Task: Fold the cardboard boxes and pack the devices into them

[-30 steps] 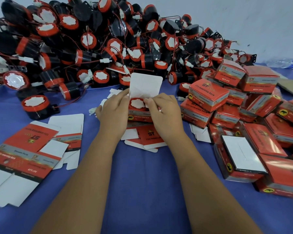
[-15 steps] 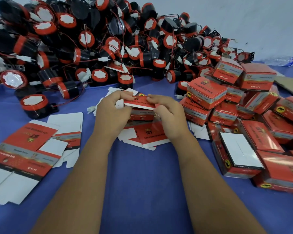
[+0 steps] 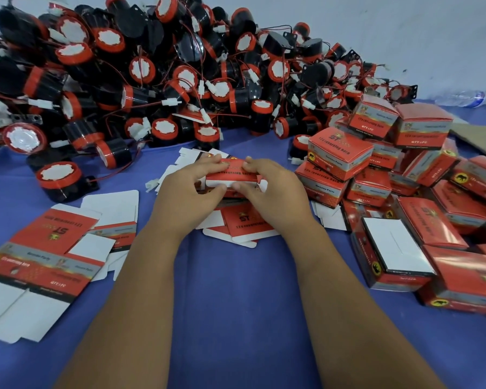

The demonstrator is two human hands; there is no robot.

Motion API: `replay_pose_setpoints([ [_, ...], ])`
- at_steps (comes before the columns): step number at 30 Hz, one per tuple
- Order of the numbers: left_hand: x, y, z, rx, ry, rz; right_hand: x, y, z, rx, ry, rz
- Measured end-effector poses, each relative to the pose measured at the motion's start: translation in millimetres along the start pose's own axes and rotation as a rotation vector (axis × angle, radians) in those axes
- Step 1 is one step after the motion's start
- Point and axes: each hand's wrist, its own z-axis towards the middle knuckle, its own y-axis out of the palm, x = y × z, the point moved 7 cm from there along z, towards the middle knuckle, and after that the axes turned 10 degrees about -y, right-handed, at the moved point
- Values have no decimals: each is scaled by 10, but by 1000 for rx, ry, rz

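A small red cardboard box (image 3: 233, 175) sits at the middle of the blue table, its red lid folded down over the top. My left hand (image 3: 191, 189) grips its left side, fingers on the lid and thumb at the front edge. My right hand (image 3: 270, 189) grips the right side the same way. The device inside is hidden by the lid. Under the box lies a flat unfolded carton (image 3: 244, 223).
A big heap of black-and-red devices with wires (image 3: 157, 80) fills the back. Packed red boxes (image 3: 340, 153) pile up at the right. Flat unfolded cartons (image 3: 40, 256) lie at the left, with one loose device (image 3: 59, 178) behind them. A plastic bottle (image 3: 472, 97) lies far right.
The white lid flap that stood upright over the open box, showing the device, has been folded down. Both hands moved onto the lid and now press it shut.
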Motion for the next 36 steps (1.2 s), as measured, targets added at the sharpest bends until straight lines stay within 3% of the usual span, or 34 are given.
replay_pose_setpoints([
  [8, 57, -73, 15, 4, -18, -152, -92, -70, 35, 37, -65, -109],
  [15, 105, -107, 4, 58, 24, -225, -132, -75, 41, 107, -73, 2],
  [20, 128, -36, 4, 71, 74, -151, 44, 23, 9, 125, 43, 220],
  [25, 253, -30, -51, 302, 248, 243, 68, 46, -2, 113, 54, 281],
  [30, 214, -30, -45, 327, 183, 232, -17, 29, 31, 84, 3, 117],
  [36, 215, 7, -67, 295, 155, 173, 44, 162, 17, -20, 185, 378],
])
